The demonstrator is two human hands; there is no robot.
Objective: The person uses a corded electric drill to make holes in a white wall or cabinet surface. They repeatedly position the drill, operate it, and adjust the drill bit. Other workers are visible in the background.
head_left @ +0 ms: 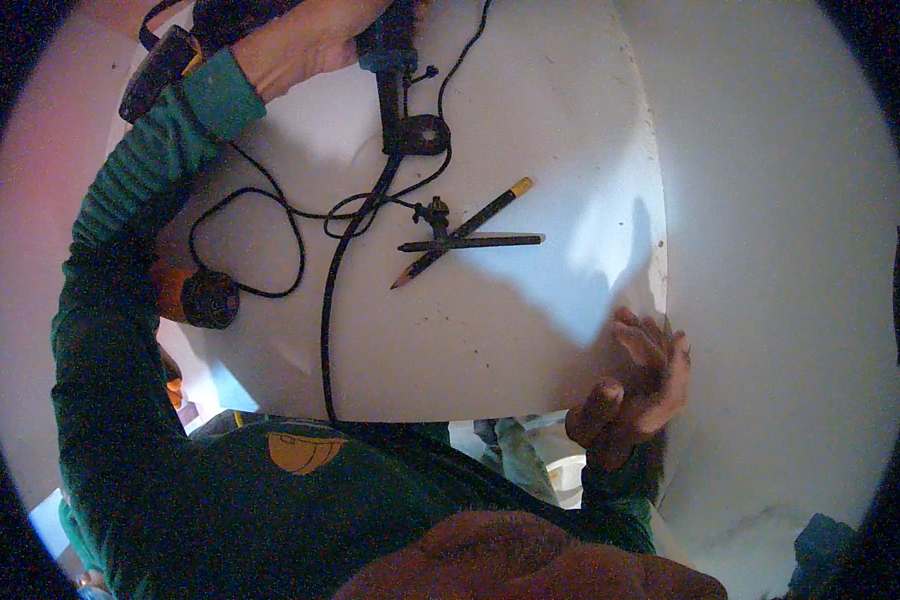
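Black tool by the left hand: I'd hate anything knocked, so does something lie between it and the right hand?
Yes: a pencil and a thin black stick, crossed, lie between the right hand and the tool.

Left hand [310, 40] and black tool [388, 55], both partly beyond the upper edge.

A white desk [420, 360] is seen, with dark specks scattered toward six o'clock. Near its middle, a dark pencil [490, 210] with yellow end, pointed to seven o'clock, is crossed with a black pen [510, 240]; beside the crossing a small dark fitting [436, 215] is placed. At eight o'clock an orange-and-black cylindrical object [210, 300], a looped thin cord [290, 207] and a thick black cable [327, 320] are found.
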